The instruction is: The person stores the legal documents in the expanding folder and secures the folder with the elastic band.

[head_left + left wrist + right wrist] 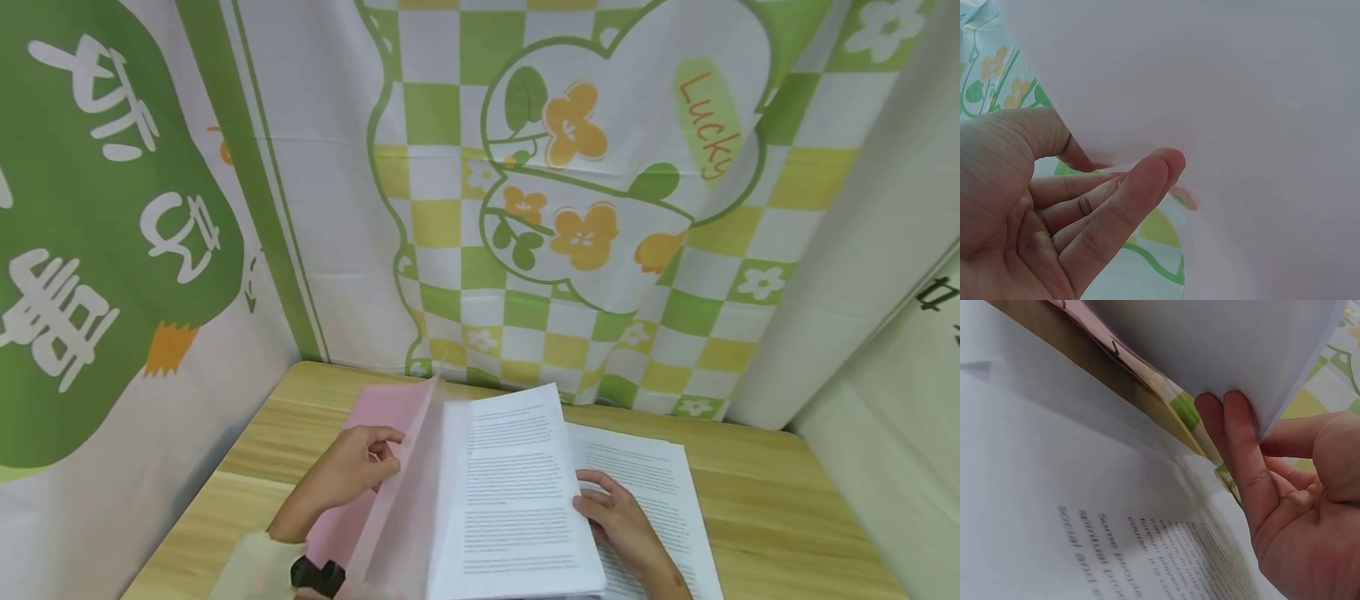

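Note:
A pink folder point(390, 404) stands partly open, with a pale translucent sheet point(412, 492) raised at its left side. My left hand point(352, 467) pinches that sheet's edge; in the left wrist view, thumb and fingers of the left hand point(1035, 194) lie on either side of the pale sheet point(1254, 94). To the right of it is a printed page point(517, 492), its right edge held by my right hand point(626, 525). From the right wrist view, the right hand point(1310, 531) grips the lifted white paper point(1179, 344) between fingers and thumb, above other printed sheets point(1041, 456).
More printed sheets point(675, 492) lie on the wooden table point(795, 517), partly under the raised page. A patterned green and white curtain point(465, 108) hangs behind the table's far edge, and printed cloth point(217, 392) hangs at the left. A black band point(318, 575) circles the left wrist.

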`<action>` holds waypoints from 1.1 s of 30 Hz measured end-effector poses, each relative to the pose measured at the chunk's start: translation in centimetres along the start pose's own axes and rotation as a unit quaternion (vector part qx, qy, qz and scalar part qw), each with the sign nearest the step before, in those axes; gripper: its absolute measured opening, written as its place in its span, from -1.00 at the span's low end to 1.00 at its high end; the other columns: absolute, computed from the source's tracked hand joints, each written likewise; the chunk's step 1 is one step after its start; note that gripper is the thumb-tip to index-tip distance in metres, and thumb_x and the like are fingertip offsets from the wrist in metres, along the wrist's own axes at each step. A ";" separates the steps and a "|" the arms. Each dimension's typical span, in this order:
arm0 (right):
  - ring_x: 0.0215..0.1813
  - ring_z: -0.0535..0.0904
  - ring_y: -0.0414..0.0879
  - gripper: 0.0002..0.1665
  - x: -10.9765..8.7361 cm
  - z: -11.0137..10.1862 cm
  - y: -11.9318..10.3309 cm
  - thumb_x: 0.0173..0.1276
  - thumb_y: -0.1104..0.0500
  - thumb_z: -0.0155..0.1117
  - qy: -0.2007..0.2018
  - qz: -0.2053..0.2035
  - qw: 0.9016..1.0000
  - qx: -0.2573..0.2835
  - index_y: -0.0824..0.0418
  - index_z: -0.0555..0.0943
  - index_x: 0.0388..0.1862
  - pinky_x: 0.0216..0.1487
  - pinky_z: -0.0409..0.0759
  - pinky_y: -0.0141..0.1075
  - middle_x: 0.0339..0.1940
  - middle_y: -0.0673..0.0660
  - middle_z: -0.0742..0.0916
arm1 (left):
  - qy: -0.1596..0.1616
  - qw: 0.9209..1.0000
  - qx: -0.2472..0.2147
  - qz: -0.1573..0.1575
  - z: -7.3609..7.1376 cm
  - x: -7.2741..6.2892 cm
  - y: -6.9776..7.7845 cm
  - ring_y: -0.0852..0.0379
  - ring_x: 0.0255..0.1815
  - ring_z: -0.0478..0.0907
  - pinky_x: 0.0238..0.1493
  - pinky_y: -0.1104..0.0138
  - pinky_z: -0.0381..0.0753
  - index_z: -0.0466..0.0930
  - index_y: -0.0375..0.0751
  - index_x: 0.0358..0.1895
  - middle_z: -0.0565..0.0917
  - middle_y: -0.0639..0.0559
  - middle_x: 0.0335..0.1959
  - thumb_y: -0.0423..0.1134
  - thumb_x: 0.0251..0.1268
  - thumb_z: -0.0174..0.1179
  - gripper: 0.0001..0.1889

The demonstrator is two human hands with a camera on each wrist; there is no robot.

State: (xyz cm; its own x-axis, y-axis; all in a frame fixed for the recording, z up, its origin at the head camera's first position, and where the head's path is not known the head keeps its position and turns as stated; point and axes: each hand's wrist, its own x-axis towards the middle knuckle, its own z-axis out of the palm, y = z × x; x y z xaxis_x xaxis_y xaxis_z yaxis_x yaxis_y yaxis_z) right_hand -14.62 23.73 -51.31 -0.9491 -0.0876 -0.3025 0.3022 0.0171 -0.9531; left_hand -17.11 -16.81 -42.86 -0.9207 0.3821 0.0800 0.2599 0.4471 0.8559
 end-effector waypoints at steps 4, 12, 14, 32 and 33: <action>-0.16 0.74 -0.01 -0.33 -0.2 0.4 0.1 0.46 0.23 0.30 -0.014 -0.003 1.000 0.010 0.42 0.30 0.43 -0.20 0.70 -0.18 -0.08 0.16 0.73 | 0.000 1.000 0.005 -0.006 0.0 0.0 0.1 0.13 -0.65 0.55 -0.59 0.36 0.48 0.57 -0.58 0.17 0.59 0.06 -0.52 -0.43 0.20 0.13 -0.54; -0.17 0.73 0.02 -0.34 -0.7 1.0 0.2 0.45 0.25 0.31 -0.018 0.002 1.000 0.013 0.43 0.29 0.41 -0.21 0.70 -0.18 -0.08 0.17 0.72 | 0.002 1.000 0.012 -0.009 0.0 0.0 0.2 0.10 -0.64 0.56 -0.57 0.35 0.50 0.57 -0.58 0.17 0.60 0.06 -0.51 -0.44 0.19 0.12 -0.54; -0.18 0.73 0.01 -0.34 -0.7 1.0 0.2 0.44 0.25 0.31 -0.013 0.003 1.000 0.011 0.43 0.30 0.40 -0.22 0.70 -0.18 -0.08 0.17 0.72 | 0.002 1.000 0.012 -0.007 0.0 0.0 0.2 0.10 -0.64 0.57 -0.57 0.35 0.50 0.57 -0.58 0.17 0.60 0.06 -0.51 -0.44 0.19 0.12 -0.54; -0.15 0.73 0.02 -0.38 -0.9 2.0 0.8 0.44 0.26 0.32 0.007 0.009 1.000 0.022 0.40 0.33 0.38 -0.19 0.70 -0.16 -0.06 0.17 0.71 | 0.008 1.000 0.009 0.004 -0.2 0.1 -0.1 0.14 -0.65 0.54 -0.61 0.38 0.44 0.58 -0.56 0.16 0.60 0.07 -0.52 -0.43 0.18 0.15 -0.55; -0.15 0.73 0.02 -0.38 -0.9 2.1 0.8 0.44 0.26 0.32 0.001 0.007 1.000 0.024 0.40 0.33 0.38 -0.19 0.70 -0.16 -0.07 0.17 0.71 | 0.009 1.000 0.006 0.006 -0.2 0.0 0.0 0.14 -0.65 0.54 -0.61 0.38 0.44 0.58 -0.57 0.17 0.60 0.06 -0.52 -0.43 0.18 0.16 -0.54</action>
State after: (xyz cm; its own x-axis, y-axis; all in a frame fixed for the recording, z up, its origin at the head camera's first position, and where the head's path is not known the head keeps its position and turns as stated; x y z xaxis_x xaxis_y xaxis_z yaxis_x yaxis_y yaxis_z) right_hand -13.33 21.70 -51.80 -0.9448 -0.0851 -0.3165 0.3199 -0.0294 -0.9470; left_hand -17.21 -16.95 -42.80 -0.9224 0.3732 0.0993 0.2745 0.4526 0.8484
